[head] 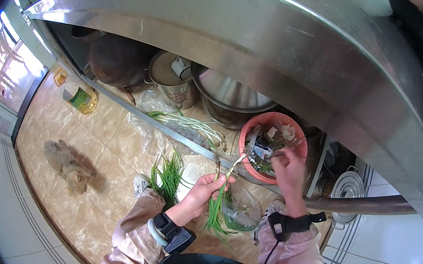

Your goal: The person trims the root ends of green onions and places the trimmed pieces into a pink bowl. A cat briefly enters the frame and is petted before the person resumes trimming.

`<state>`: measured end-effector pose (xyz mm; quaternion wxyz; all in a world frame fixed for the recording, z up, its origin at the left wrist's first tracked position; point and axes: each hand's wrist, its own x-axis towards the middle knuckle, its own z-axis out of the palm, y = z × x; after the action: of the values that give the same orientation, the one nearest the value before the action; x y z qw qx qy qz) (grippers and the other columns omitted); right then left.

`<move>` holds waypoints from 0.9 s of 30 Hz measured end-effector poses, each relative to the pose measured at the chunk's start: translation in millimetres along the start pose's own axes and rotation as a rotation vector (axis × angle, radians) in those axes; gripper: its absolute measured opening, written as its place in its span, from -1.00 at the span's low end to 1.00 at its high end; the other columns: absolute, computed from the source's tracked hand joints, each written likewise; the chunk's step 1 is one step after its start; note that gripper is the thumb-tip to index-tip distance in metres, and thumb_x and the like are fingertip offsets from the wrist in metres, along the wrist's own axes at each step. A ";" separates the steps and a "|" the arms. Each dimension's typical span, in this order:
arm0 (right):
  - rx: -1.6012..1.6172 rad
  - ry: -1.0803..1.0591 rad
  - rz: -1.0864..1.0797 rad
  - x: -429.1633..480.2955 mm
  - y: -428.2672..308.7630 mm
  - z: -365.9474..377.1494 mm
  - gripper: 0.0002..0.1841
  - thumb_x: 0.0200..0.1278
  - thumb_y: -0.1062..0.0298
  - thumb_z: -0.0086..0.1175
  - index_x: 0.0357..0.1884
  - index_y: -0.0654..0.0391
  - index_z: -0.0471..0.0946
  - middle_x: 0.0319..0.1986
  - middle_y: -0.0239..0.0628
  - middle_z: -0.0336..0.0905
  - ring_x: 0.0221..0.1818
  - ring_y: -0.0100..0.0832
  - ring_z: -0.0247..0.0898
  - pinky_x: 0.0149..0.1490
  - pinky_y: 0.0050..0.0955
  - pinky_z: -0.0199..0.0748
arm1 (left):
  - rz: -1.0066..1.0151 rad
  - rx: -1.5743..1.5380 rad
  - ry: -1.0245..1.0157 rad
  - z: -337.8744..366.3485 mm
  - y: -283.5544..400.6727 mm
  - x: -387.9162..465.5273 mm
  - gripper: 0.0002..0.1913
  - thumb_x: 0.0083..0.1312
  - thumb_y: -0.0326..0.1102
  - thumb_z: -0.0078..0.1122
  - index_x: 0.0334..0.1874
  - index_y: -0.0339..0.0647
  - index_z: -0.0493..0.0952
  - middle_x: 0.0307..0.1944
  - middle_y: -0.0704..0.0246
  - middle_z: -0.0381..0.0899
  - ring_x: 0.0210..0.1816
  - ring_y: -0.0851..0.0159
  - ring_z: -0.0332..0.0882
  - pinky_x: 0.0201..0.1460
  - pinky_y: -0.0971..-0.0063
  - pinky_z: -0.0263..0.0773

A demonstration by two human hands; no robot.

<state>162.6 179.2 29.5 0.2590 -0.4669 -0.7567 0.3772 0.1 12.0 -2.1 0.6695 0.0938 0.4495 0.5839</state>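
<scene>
My left hand (206,191) grips green onions (218,209), their pale root ends pointing up and their leaves hanging down. Over the right side of a red plastic bin (243,137) is my right hand (287,169), fingers bent; whether it holds something cannot be told. Scraps and crumpled paper lie in the bin. More green onions (200,125) rest on clear plastic film (149,132) across a metal rail. A bunch of green leaves (168,175) is beside my left foot, next to a white round surface. Between my feet, a clear plastic bag (242,211) contains some greens.
Under the steel counter (228,23) stand a lidded pot (234,94), a metal pot holding a white mug (181,68) and a dark vessel (117,61). An oil bottle (85,100) and a small furry animal (67,165) are on the tiled floor at left. A steel lid (347,191) is at right.
</scene>
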 end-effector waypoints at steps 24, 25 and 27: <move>0.579 -0.259 0.138 -31.2 -15.5 48.9 -0.93 0.09 0.55 0.04 -0.37 0.31 0.49 -0.54 -0.39 0.55 -0.50 -0.68 0.43 -0.40 -0.70 0.33 | 0.081 0.129 0.023 8.3 -3.1 -1.3 -0.78 0.34 -0.26 0.08 -0.14 -0.25 0.58 -0.54 0.60 0.43 -0.58 0.63 0.14 -0.51 0.74 0.05; 0.581 -0.267 0.137 -31.1 -16.3 48.1 -0.93 0.09 0.55 0.04 -0.37 0.31 0.49 -0.54 -0.39 0.55 -0.49 -0.67 0.44 -0.40 -0.70 0.34 | 0.069 0.105 0.021 7.8 -2.3 -1.5 -0.79 0.34 -0.26 0.08 -0.15 -0.25 0.58 -0.53 0.59 0.43 -0.58 0.63 0.14 -0.51 0.74 0.05; 0.603 -0.288 0.150 -33.1 -19.9 47.7 -0.94 0.09 0.55 0.06 -0.38 0.31 0.49 -0.54 -0.39 0.55 -0.49 -0.65 0.45 -0.39 -0.69 0.36 | 0.060 0.090 0.024 7.9 -2.1 -1.7 -0.80 0.34 -0.27 0.09 -0.17 -0.25 0.58 -0.53 0.58 0.45 -0.58 0.63 0.13 -0.51 0.74 0.05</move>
<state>131.1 128.1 16.6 0.2474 -0.3658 -0.6036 0.6638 7.3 13.0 1.9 0.6416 0.1301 0.4801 0.5839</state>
